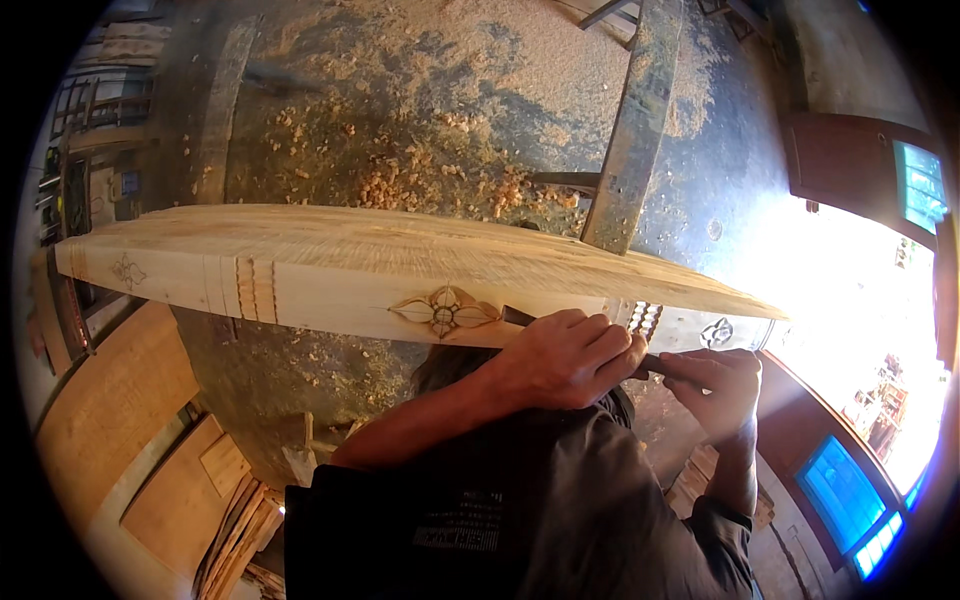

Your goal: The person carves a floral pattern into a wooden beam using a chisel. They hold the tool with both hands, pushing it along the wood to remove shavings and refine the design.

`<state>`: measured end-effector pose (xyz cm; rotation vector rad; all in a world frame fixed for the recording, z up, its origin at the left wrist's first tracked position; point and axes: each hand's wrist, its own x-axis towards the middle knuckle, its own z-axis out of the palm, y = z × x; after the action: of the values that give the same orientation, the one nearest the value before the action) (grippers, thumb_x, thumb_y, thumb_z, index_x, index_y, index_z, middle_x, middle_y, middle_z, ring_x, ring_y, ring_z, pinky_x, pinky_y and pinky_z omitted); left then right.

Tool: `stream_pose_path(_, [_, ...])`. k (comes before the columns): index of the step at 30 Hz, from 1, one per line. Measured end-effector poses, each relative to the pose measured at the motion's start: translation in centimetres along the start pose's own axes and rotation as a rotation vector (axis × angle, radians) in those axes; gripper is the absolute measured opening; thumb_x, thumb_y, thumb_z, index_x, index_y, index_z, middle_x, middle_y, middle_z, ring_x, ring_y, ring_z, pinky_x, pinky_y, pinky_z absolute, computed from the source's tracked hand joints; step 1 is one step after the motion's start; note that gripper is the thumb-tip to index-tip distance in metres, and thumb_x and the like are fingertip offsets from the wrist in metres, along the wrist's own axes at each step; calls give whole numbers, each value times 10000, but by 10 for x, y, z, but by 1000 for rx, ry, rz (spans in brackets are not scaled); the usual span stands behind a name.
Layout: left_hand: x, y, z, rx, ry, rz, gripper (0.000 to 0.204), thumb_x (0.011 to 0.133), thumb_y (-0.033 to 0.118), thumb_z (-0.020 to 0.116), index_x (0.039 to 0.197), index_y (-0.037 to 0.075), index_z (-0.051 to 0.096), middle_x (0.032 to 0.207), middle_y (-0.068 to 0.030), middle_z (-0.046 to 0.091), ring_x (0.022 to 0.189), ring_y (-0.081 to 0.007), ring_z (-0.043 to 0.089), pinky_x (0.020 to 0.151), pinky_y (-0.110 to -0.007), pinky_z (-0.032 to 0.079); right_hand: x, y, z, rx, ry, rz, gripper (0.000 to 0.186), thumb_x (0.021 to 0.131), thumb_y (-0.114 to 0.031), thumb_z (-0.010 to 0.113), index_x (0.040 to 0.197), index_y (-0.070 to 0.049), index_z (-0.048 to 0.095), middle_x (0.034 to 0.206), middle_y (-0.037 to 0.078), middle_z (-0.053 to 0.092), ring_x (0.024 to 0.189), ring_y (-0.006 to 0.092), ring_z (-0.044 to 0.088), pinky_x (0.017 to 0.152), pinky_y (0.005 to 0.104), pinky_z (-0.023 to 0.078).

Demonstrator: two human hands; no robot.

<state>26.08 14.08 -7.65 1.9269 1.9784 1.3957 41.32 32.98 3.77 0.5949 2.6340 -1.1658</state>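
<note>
A thick pale wooden board [330, 232] runs across the view in front of me. On its near edge is a carved flower with four pointed petals [445, 312]. My left hand [575, 358] is closed around the shaft of a chisel [516, 316], close against that edge. The chisel's flat tip points left and lies at the flower's right petal; whether it touches the wood I cannot tell. Farther right, my right hand [715, 385] grips the chisel's rear end, with the fingers wrapped round it. The middle of the chisel is hidden by my left hand.
Wooden support beams [630, 150] stand beyond the board. Curled wood shavings [400, 180] and sawdust cover the floor. Flat wooden panels [125, 375] lean at the left, with wood offcuts [235, 530] below. A bright doorway [850, 320] opens at the right.
</note>
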Motion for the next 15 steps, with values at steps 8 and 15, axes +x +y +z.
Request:
stream_pose_path(8, [3,-1,0,-42,5,-38,395,838,250,816,1150,23,731,880,-28,599,764,-163,628,620,-309,510,5,-4,5,24,89,25,259,697,-29,795,952,-49,841,835,143,797,648,237,755,598,313,571])
stream_pose_path(15, [7,0,2,-50,24,-94,360,831,249,839,1092,24,734,877,-33,624,728,-167,642,588,-316,512,16,6,-6,-35,8,-79,297,765,9,846,1047,-84,843,908,109,813,675,175,755,589,275,560])
